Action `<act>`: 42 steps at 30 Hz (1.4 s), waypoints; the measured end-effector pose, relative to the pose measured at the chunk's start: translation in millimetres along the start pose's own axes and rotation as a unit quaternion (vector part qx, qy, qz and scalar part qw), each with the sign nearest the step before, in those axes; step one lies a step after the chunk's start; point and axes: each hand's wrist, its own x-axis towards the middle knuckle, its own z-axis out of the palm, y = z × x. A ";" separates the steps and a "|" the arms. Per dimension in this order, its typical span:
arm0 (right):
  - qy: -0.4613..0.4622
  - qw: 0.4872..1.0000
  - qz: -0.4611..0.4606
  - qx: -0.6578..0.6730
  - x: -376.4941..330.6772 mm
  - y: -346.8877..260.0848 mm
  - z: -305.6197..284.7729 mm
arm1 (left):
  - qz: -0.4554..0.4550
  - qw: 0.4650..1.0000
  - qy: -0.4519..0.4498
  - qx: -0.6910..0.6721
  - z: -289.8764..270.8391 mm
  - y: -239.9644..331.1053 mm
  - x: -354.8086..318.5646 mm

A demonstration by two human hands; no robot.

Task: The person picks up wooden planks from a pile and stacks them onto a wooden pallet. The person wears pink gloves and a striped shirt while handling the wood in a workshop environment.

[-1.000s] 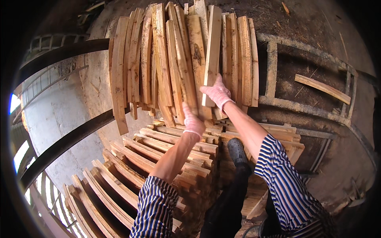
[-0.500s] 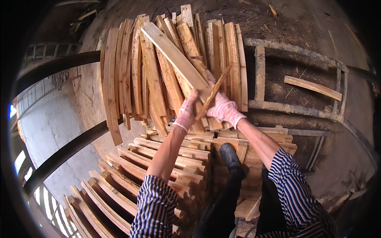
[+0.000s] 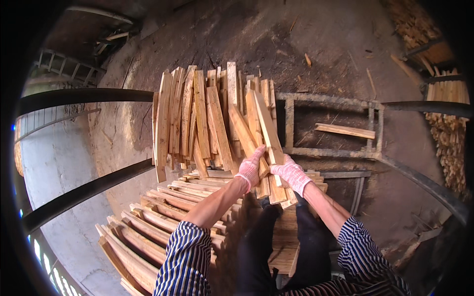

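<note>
Both my hands wear pinkish-white knit gloves. My left hand is closed around the lower part of a narrow wooden board in front of the pile. To its right, a paler wooden board slants up and away, its near end between my hands. My right hand grips the boards from the right at that end. Several more board ends stick out below my hands. Behind is a pile of upright-leaning boards, which the held ones partly cover. The fingers' undersides are hidden.
Stacked boards lie in layers at lower left, beside my legs. A metal frame stands at right, with a loose board inside it. Dark curved bars cross on the left. More stacked wood stands at far right.
My hands and the held boards have swung from slanting left to more upright, in front of the pile's right side. The thin rough strip over my hands no longer shows. The view has shifted.
</note>
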 end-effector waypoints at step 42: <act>-0.556 0.572 -0.467 -0.382 -486.9 -109.2 433.0 | 0.656 0.683 0.305 0.099 -242.1 -80.0 -666.1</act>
